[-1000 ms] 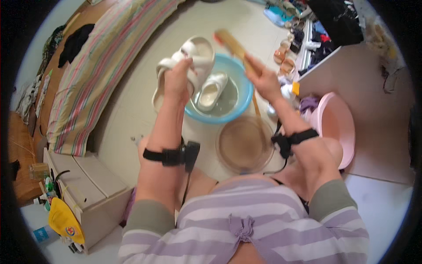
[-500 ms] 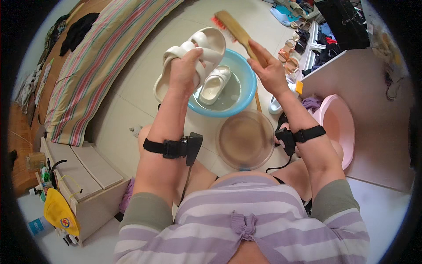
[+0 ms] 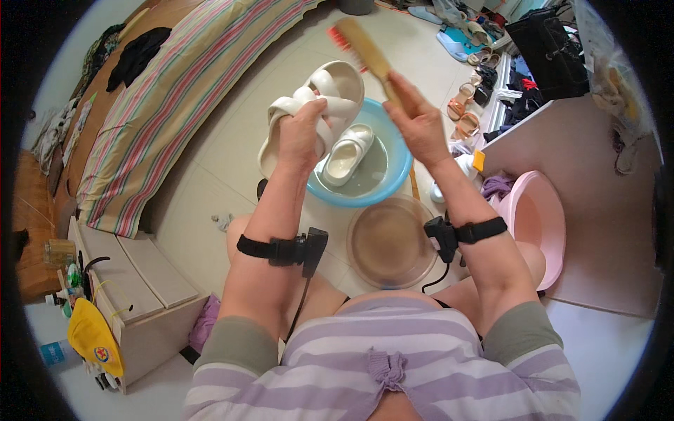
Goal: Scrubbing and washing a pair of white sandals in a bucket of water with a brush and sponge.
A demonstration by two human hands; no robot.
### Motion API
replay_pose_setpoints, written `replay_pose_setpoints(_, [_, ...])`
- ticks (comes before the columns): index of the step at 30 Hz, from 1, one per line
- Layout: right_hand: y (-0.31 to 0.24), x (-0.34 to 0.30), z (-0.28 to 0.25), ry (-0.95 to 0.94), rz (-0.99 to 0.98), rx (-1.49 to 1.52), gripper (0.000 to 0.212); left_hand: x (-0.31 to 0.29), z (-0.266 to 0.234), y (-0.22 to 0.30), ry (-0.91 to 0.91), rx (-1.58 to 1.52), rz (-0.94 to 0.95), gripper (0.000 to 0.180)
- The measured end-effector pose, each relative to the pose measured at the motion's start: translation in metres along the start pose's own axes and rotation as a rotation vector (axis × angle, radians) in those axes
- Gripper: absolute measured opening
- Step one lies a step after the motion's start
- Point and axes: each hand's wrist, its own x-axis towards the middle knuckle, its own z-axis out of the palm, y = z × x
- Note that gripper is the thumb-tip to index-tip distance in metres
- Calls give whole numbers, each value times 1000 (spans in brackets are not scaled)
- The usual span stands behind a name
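My left hand (image 3: 300, 133) grips a white slipper (image 3: 338, 78) by its crossed straps and holds it tilted over the left rim of a blue basin (image 3: 400, 168). My right hand (image 3: 421, 126) is closed round the handle of a wooden scrubbing brush (image 3: 372, 52). Its reddish bristles face left, above and apart from the slipper. A second white slipper (image 3: 345, 160) rests in the cloudy water of the basin. My fingers under the straps are partly hidden.
A round tub of brownish water (image 3: 390, 242) stands nearer me. At right are a pink basin (image 3: 537, 217) and a bottle with a yellow cap (image 3: 478, 161). Several shoes (image 3: 463, 109) line the far right. A striped cloth (image 3: 165, 105) covers the bed at left.
The view has shifted, so the surroundings sit lower. My right hand and the brush have moved slightly left, closer above the slipper; both hands keep their grips.
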Motion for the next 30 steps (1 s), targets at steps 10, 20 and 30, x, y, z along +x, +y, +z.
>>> replay_pose_setpoints(10, [12,-16,-7,80,-33,-26,50,-10,-6,10,77,83,25,32])
replay_pose_setpoints(20, [30,-39,-27,-95,-106,-391,53,-9,-4,4,45,179,7,25])
replay_pose_setpoints(30, [55,-50,-31,-184,-53,-428,55,-2,1,-2,90,145,8,21])
